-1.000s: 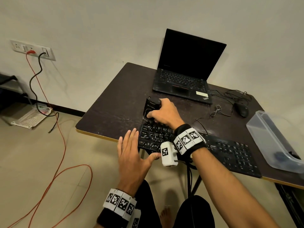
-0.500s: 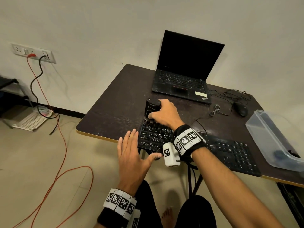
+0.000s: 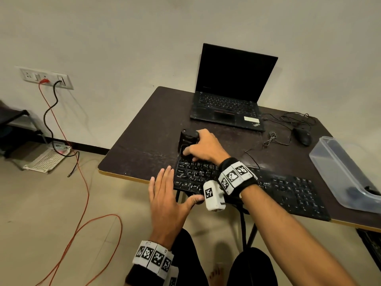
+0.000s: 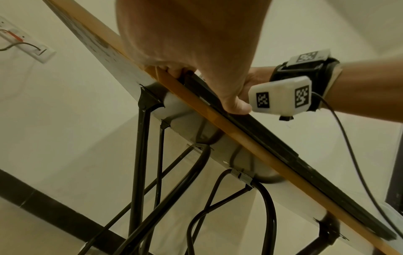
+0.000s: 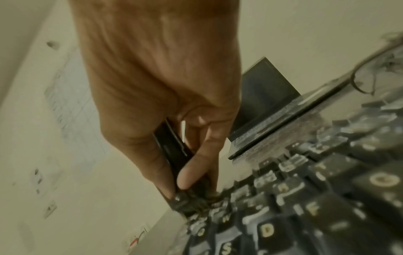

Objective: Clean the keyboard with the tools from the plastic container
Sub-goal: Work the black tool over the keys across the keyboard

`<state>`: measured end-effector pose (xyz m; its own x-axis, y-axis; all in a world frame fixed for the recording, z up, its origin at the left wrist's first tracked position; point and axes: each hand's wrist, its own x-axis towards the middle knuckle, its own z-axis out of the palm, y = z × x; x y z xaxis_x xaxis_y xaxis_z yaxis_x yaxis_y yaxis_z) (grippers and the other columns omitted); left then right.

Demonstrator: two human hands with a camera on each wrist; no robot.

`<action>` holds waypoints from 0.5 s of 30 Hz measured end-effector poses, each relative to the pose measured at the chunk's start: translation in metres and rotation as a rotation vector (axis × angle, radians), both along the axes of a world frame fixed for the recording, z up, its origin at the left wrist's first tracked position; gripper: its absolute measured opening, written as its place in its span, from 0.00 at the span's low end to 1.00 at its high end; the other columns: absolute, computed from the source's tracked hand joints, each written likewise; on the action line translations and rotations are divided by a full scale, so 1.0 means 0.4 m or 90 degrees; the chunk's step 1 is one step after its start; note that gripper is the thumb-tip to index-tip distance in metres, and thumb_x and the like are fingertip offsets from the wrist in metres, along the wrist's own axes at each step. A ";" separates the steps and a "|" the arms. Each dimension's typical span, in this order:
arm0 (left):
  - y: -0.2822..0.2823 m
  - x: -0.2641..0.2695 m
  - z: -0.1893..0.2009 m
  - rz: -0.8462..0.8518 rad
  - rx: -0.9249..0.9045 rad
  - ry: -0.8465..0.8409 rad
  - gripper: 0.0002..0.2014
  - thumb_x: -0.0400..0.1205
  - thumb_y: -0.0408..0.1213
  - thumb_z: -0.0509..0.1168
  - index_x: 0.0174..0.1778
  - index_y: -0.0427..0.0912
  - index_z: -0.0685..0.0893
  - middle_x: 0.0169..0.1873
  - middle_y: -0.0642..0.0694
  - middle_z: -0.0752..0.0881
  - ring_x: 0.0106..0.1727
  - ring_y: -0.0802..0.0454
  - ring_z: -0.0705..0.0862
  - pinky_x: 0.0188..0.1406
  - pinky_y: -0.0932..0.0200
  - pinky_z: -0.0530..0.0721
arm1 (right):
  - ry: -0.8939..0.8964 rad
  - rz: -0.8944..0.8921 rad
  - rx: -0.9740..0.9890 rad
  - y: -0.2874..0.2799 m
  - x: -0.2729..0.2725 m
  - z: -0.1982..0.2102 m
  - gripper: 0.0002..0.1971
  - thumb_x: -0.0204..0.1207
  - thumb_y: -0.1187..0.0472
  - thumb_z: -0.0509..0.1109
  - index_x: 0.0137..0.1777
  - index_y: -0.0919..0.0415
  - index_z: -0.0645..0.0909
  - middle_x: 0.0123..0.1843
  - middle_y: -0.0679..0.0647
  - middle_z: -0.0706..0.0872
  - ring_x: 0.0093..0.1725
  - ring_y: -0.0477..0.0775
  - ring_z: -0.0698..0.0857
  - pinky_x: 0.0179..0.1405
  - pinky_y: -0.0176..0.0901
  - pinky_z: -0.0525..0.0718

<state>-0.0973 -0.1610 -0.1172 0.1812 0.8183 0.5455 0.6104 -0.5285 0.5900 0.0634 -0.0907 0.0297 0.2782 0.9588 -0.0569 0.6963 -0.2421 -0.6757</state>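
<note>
A black keyboard lies along the front edge of the dark table. My right hand grips a black cleaning tool and holds its lower end on the keyboard's top-left keys. The right wrist view shows the fingers of the right hand wrapped round the tool, its tip among dusty keys. My left hand lies flat with straight fingers at the keyboard's left end. Its thumb presses the front edge. From below, the left hand rests over the table edge.
A clear plastic container sits at the table's right edge with something dark inside. An open laptop stands at the back, a mouse and loose cables to its right. Orange and black cords trail over the floor at left.
Both hands keep nearly the same places. The right hand with the tool has shifted only slightly at the keyboard's top-left corner. The head view has tilted a little.
</note>
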 end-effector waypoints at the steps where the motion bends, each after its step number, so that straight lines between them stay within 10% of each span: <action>1: 0.000 -0.001 0.000 0.001 -0.001 0.001 0.56 0.75 0.82 0.58 0.82 0.33 0.75 0.83 0.43 0.76 0.88 0.48 0.67 0.89 0.36 0.59 | 0.013 0.014 -0.014 -0.001 -0.002 0.000 0.10 0.68 0.62 0.84 0.48 0.57 0.88 0.41 0.52 0.95 0.34 0.55 0.95 0.42 0.51 0.95; 15: -0.003 -0.005 0.007 -0.007 -0.023 0.010 0.58 0.74 0.84 0.56 0.84 0.35 0.73 0.85 0.44 0.74 0.89 0.49 0.65 0.91 0.40 0.54 | 0.018 0.017 -0.024 -0.017 0.008 0.010 0.10 0.69 0.62 0.84 0.47 0.55 0.87 0.43 0.51 0.95 0.31 0.52 0.94 0.41 0.47 0.94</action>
<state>-0.0993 -0.1622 -0.1145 0.1982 0.8351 0.5132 0.6144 -0.5138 0.5988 0.0666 -0.0976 0.0336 0.2506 0.9628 -0.1007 0.6830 -0.2496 -0.6865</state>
